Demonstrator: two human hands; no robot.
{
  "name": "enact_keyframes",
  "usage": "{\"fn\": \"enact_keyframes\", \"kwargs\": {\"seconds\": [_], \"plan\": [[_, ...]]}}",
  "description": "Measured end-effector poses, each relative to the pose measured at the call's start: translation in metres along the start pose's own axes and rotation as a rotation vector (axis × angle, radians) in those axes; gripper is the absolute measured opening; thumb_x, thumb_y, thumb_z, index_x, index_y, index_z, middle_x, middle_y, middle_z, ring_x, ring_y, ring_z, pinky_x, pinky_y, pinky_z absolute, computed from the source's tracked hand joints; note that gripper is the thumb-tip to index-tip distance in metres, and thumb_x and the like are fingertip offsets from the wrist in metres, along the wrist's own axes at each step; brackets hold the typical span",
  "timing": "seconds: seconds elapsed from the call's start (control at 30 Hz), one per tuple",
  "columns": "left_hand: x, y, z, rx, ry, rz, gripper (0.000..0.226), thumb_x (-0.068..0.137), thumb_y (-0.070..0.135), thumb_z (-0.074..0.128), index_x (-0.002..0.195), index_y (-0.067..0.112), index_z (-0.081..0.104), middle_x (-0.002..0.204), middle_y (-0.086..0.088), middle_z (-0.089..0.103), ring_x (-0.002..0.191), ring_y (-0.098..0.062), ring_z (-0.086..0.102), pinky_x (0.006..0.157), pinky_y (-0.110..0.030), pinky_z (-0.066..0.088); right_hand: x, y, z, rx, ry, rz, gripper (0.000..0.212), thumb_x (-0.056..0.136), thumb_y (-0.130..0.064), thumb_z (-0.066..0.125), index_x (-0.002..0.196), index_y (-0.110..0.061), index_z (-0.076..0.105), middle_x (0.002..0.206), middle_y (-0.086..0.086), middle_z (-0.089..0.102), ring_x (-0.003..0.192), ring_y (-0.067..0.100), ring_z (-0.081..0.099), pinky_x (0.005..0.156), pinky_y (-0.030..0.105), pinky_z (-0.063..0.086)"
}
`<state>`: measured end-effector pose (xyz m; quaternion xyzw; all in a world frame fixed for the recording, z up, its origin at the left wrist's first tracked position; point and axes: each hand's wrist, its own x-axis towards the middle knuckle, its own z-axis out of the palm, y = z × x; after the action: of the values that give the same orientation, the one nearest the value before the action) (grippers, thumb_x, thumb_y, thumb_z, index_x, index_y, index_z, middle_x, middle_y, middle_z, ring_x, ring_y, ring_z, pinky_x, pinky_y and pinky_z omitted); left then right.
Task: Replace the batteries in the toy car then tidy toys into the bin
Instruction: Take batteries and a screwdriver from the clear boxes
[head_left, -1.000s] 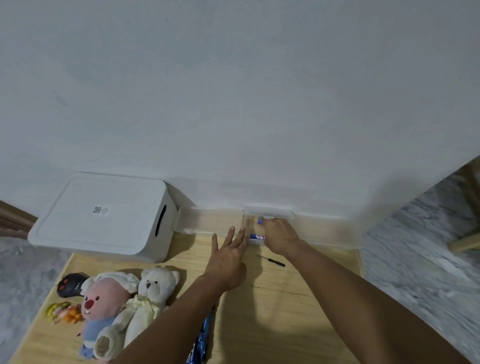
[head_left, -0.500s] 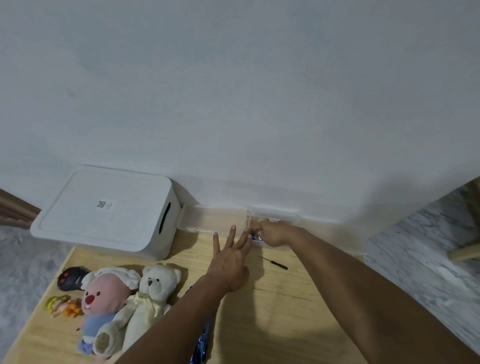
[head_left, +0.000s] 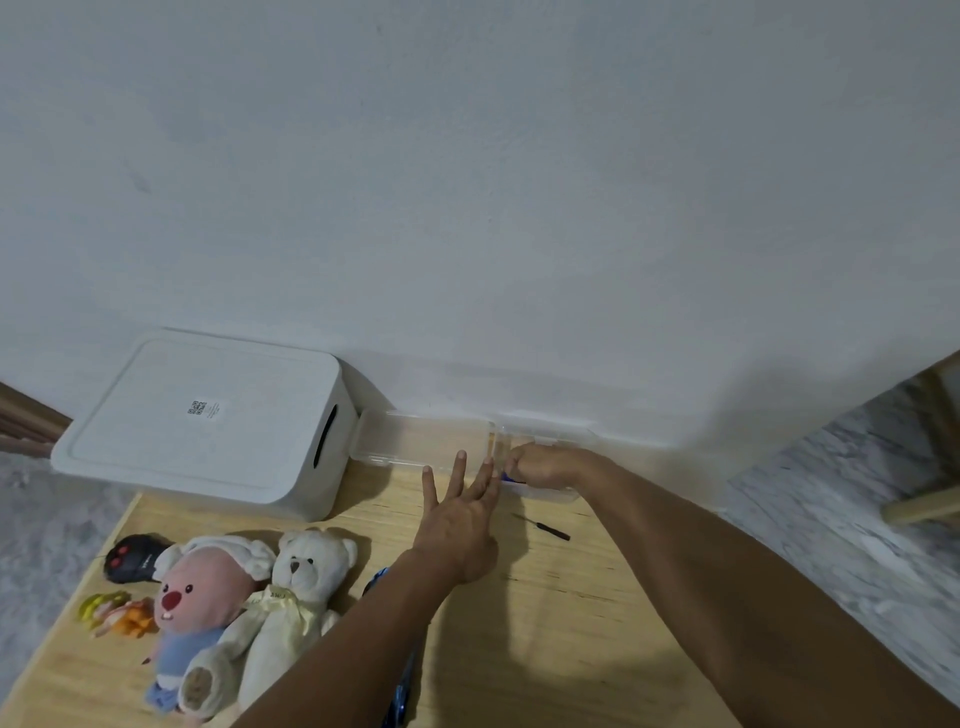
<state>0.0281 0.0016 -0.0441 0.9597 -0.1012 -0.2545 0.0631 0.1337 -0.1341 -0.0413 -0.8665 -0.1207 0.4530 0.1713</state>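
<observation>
2 hands are working at the clear box (head_left: 415, 441) against the wall: left hand (head_left: 457, 525) spread, steadying it; right hand (head_left: 540, 465) curling inside, seemingly pinching a battery (head_left: 511, 479). Toy car (head_left: 397, 691) is lying under the left forearm. Next: lifting the battery clear.

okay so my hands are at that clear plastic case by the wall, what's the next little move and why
Probably lift the right hand out of the clear case with a battery. Its fingers curl inside by the blue-labelled batteries, while the left hand lies flat, steadying the case.
</observation>
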Motion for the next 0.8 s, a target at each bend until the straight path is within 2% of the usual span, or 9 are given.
{"fn": "enact_keyframes", "kwargs": {"seconds": [0.03,0.07,0.1,0.17,0.23,0.43,0.57,0.7,0.8], "plan": [[0.000,0.000,0.000,0.005,-0.005,-0.002,0.084,0.089,0.021,0.048,0.156,0.019,-0.004,0.162,0.003,-0.016,0.144,-0.028,-0.029,0.113,-0.064,-0.011,-0.001,0.000,0.000,0.004,0.009,-0.005,0.028,0.100,-0.015,0.032,0.085,-0.016,0.055,0.112,0.007,0.051,0.098,0.021,0.046,0.078,0.027,0.035],[0.000,0.001,0.001,0.011,-0.010,-0.004,0.085,0.089,0.021,0.048,0.155,0.018,-0.004,0.162,0.003,-0.017,0.144,-0.029,-0.029,0.113,-0.064,-0.011,-0.002,0.000,-0.001,0.012,0.012,-0.009,0.027,0.100,-0.015,0.032,0.083,-0.016,0.053,0.111,0.007,0.051,0.098,0.021,0.045,0.079,0.029,0.035],[0.000,0.001,0.001,0.015,-0.013,-0.007,0.085,0.089,0.021,0.048,0.155,0.018,-0.005,0.162,0.003,-0.017,0.144,-0.029,-0.029,0.113,-0.064,-0.011,-0.004,0.000,-0.001,0.018,0.004,-0.015,0.026,0.100,-0.015,0.032,0.089,-0.010,0.055,0.115,0.011,0.053,0.101,0.022,0.047,0.082,0.031,0.036],[-0.001,0.002,0.000,0.023,-0.015,-0.012,0.085,0.089,0.022,0.048,0.155,0.018,-0.005,0.162,0.003,-0.016,0.144,-0.029,-0.028,0.113,-0.064,-0.010,-0.006,0.002,0.000,0.014,-0.009,-0.032,0.032,0.102,-0.019,0.033,0.117,-0.002,0.056,0.134,0.015,0.052,0.117,0.028,0.049,0.097,0.038,0.039],[-0.001,0.002,0.000,0.033,-0.019,-0.012,0.084,0.089,0.022,0.048,0.155,0.017,-0.004,0.162,0.002,-0.016,0.144,-0.029,-0.028,0.113,-0.065,-0.010,-0.009,0.005,0.000,0.000,0.007,-0.036,0.038,0.102,-0.024,0.035,0.134,-0.008,0.049,0.140,0.011,0.048,0.125,0.029,0.046,0.105,0.041,0.038],[-0.002,0.006,-0.001,0.047,-0.032,-0.029,0.085,0.091,0.023,0.046,0.154,0.017,-0.010,0.161,0.001,-0.019,0.143,-0.030,-0.029,0.113,-0.064,-0.011,-0.013,0.012,0.001,-0.029,0.093,-0.033,0.033,0.103,-0.023,0.037,0.131,-0.011,0.050,0.129,0.010,0.055,0.116,0.029,0.052,0.096,0.037,0.041],[-0.003,0.007,-0.003,0.051,-0.035,-0.028,0.082,0.092,0.026,0.046,0.155,0.016,-0.006,0.161,0.001,-0.019,0.144,-0.029,-0.029,0.113,-0.064,-0.011,-0.023,0.013,-0.001,-0.042,0.189,-0.051,0.032,0.101,-0.017,0.039,0.128,-0.008,0.053,0.123,0.013,0.060,0.109,0.031,0.055,0.086,0.034,0.043],[-0.003,0.008,-0.002,0.038,-0.025,-0.031,0.082,0.092,0.025,0.047,0.155,0.014,-0.004,0.162,0.000,-0.017,0.145,-0.029,-0.026,0.114,-0.063,-0.010,-0.047,0.018,0.002,0.153,0.229,-0.079,0.028,0.101,-0.015,0.041,0.121,-0.005,0.057,0.105,0.010,0.060,0.076,0.015,0.051,0.060,0.025,0.036],[-0.002,0.008,-0.001,0.051,-0.023,-0.031,0.082,0.093,0.025,0.048,0.155,0.015,-0.004,0.162,0.000,-0.018,0.145,-0.029,-0.026,0.115,-0.061,-0.011,-0.065,0.030,0.016,0.357,0.222,-0.035,0.024,0.101,-0.016,0.042,0.108,-0.002,0.061,0.096,0.006,0.060,0.075,0.016,0.050,0.061,0.025,0.036]]}}
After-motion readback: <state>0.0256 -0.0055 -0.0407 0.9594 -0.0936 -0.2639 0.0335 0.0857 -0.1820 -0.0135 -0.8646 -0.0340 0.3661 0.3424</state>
